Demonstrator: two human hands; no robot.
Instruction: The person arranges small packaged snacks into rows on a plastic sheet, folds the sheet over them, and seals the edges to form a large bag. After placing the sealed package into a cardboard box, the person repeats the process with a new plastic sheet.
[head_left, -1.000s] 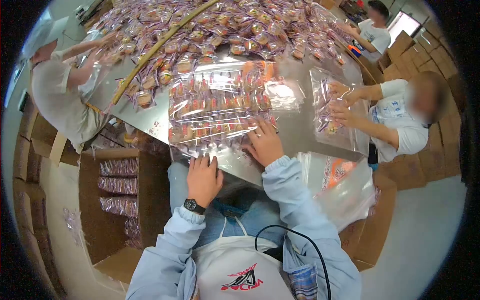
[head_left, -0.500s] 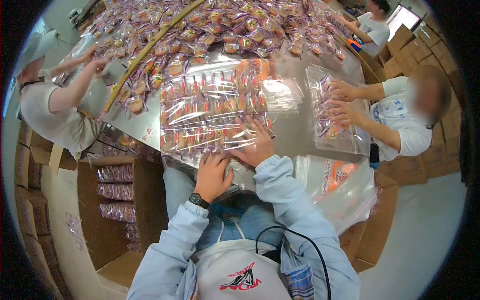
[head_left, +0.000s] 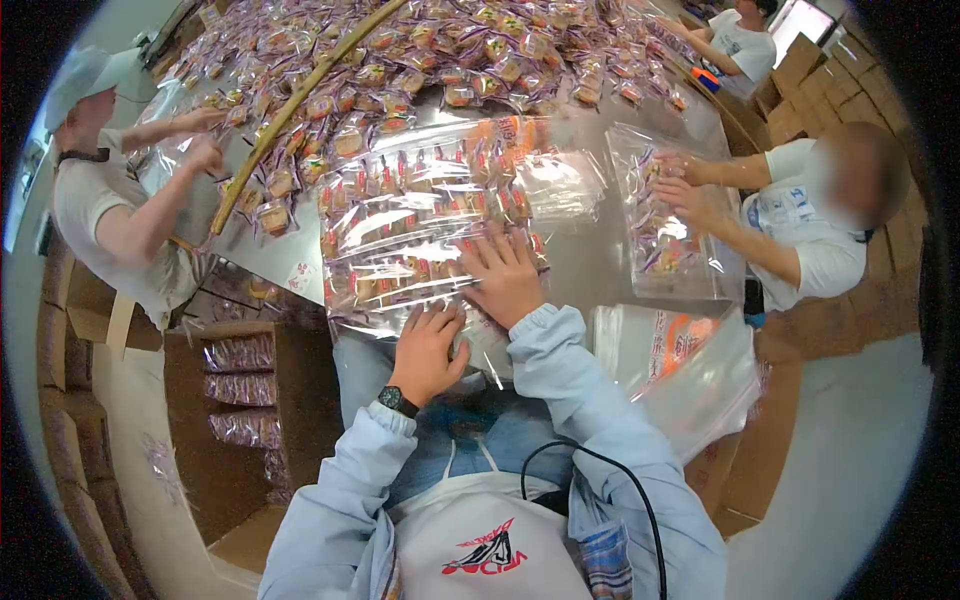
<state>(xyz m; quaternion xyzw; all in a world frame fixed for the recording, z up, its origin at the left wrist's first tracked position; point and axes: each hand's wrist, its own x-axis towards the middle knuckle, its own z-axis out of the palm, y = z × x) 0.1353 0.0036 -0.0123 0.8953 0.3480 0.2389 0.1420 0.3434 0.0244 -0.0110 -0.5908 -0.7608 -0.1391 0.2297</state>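
Observation:
A large clear bag (head_left: 400, 215) filled with rows of small wrapped items lies flat on the metal table in front of me. On its near edge rests my left hand (head_left: 431, 350), a dark watch on the wrist, fingers spread on the plastic. My right hand (head_left: 505, 278) lies with fingers apart on the bag's lower right part. Just beyond the bag's right side are empty clear bags (head_left: 562, 188). A stack of printed clear bags (head_left: 675, 350) sits near my right forearm.
Wrapped items (head_left: 440, 60) are heaped behind a wooden strip (head_left: 290, 115). An open carton (head_left: 225, 430) holding packs stands at lower left. One person (head_left: 120, 200) works at left, another (head_left: 800, 215) at right over a clear bag (head_left: 665, 225), a third (head_left: 738, 50) farther back.
My right hand has shifted slightly left and up on the bag, and my left hand slightly right. The left person's arms have moved; the right person's hands have shifted a little.

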